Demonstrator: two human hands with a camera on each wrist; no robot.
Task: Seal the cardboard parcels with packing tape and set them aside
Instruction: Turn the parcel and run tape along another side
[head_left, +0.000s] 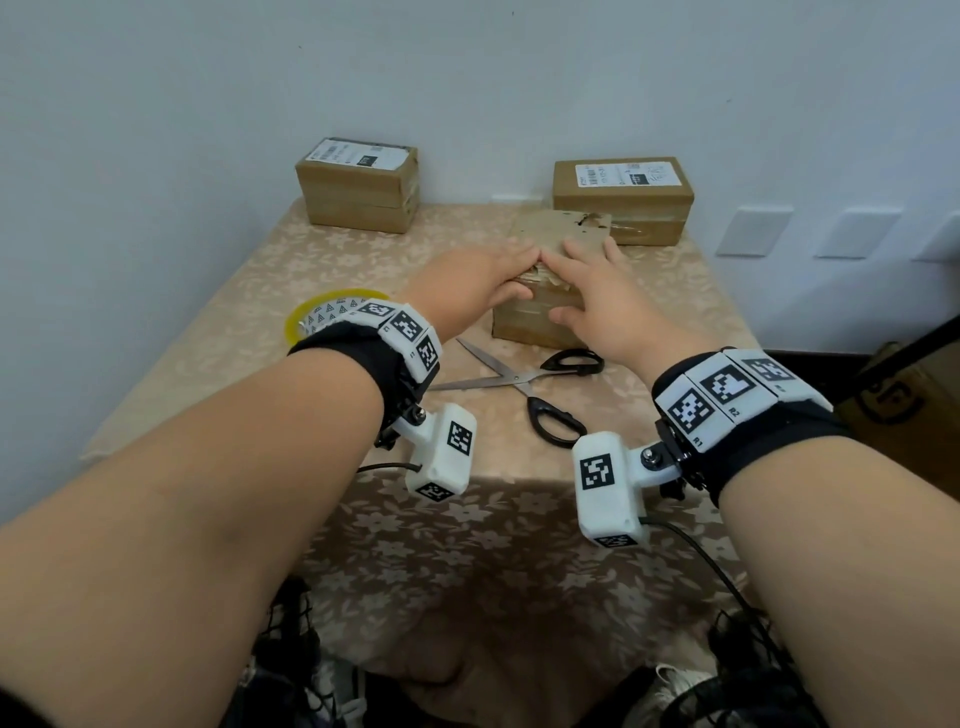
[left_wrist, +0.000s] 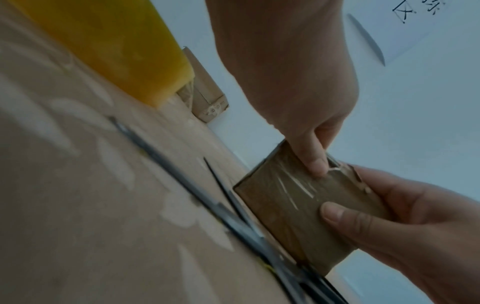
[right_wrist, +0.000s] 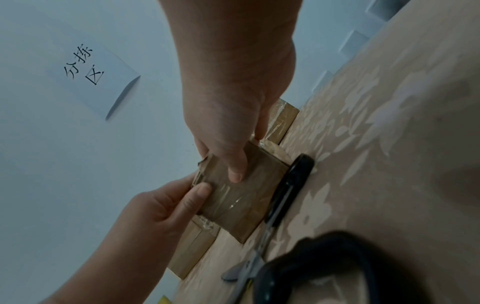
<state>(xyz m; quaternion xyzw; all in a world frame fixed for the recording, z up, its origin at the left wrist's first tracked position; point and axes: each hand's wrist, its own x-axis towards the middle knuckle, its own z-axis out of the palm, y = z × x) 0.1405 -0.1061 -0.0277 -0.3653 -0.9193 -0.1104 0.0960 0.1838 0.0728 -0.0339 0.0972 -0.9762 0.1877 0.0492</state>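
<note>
A small cardboard parcel (head_left: 535, 317) wrapped in clear tape stands in the middle of the table. My left hand (head_left: 498, 275) and right hand (head_left: 587, 280) lie side by side on its top, fingers straight. Their index fingertips almost touch. Both thumbs press the taped near face (left_wrist: 285, 205): the left thumb (left_wrist: 314, 162) near its top edge, the right thumb (left_wrist: 345, 214) lower. The same near face (right_wrist: 241, 199) appears in the right wrist view. A yellow tape roll (head_left: 322, 312) lies on the table to the left, partly behind my left wrist.
Open scissors (head_left: 519, 379) with black handles lie just in front of the parcel. Two labelled parcels stand against the wall, one at the back left (head_left: 358, 187), one at the back right (head_left: 623, 197) right behind the middle one. A brown object (head_left: 909, 405) sits beyond the table's right edge.
</note>
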